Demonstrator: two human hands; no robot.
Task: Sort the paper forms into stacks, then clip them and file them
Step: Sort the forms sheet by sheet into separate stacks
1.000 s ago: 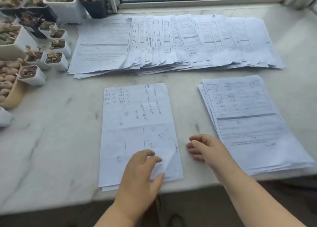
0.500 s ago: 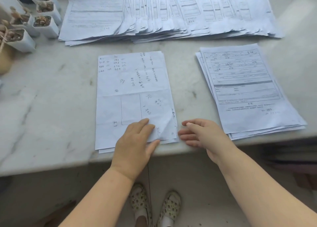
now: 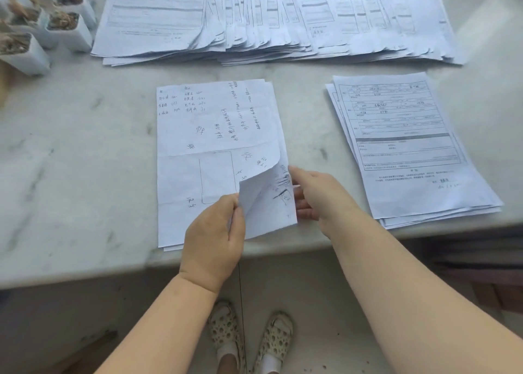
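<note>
Marble counter (image 3: 70, 153), person standing at its near edge. Small pile of handwritten sheets (image 3: 203, 136) lies at centre. Left hand (image 3: 215, 232) pinches the near right corner of the top sheet (image 3: 266, 201), which is peeled up and folded over toward 10 o'clock. Right hand (image 3: 319, 195) rests at 3 o'clock of that corner, fingers straight and loose, tips at the pile's edge, gripping nothing.

Printed forms: one squared stack (image 3: 410, 153) at 3 o'clock of the centre pile; a long fanned row (image 3: 268, 19) at 12 o'clock. White plant pots (image 3: 70, 31) at 10 o'clock.

Judgement: paper is light, limp, creases readily; sheets probably cling together. Best taken by a corner or a short edge, the other hand pressing down the sheets beneath so only one lifts.
</note>
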